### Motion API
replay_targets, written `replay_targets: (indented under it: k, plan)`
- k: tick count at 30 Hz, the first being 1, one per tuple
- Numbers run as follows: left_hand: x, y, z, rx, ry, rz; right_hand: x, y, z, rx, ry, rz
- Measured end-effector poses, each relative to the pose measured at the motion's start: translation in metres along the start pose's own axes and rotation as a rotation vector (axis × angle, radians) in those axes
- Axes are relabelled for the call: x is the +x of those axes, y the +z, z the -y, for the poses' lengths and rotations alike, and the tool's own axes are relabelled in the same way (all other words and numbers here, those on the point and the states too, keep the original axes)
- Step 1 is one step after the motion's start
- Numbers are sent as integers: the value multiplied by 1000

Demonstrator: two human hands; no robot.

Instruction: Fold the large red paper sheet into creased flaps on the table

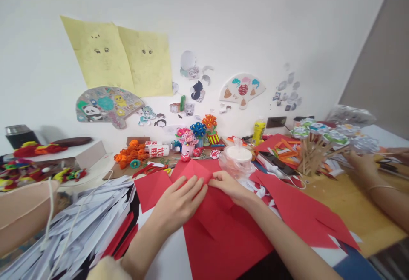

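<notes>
A folded piece of red paper [192, 169] lies on top of larger red sheets [223, 246] in front of me. My left hand [183, 199] rests on it with the fingers stretched out over its near part. At its right corner, my right hand [230, 186] pinches the paper between thumb and fingers. The underside of the folded piece and the left thumb are hidden. Another red sheet [153, 190] lies left of my hands, and more red paper [297, 210] lies to the right.
White paper strips [96, 224] are heaped at left beside a pink container [25, 216]. Behind my hands stand a lidded plastic cup [239, 155] and pipe-cleaner flowers [198, 131]. Wooden sticks [308, 158] stand at right, near another person's hand [364, 167].
</notes>
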State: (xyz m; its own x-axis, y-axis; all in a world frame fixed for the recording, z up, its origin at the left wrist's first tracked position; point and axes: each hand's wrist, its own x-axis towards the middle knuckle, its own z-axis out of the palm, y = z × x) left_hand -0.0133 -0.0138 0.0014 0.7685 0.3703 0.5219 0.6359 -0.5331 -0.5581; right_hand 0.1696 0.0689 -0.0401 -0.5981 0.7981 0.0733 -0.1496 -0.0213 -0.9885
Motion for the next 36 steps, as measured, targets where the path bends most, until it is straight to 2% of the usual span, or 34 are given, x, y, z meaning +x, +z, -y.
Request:
replay_targets:
  k: [5,11,17,24,27,31,36]
  plan:
    - [-2,3,-2,39,-260,53,-2,1,2,-10,-9,-62]
    - [4,14,-12,-104,-491,90,-3,4,7,19,-102,23]
    - [8,13,-18,-208,-542,51,-2,4,7,-81,-184,6]
    - [3,15,-13,-283,-653,-42,5,-1,4,-158,-319,-233]
    - [2,15,-13,-357,-701,-56,6,-2,6,-176,-386,-186]
    - [4,14,-12,-519,-796,-22,1,2,9,-214,-352,-50]
    - [10,9,-8,-807,-966,42,-2,6,12,-160,-283,-173]
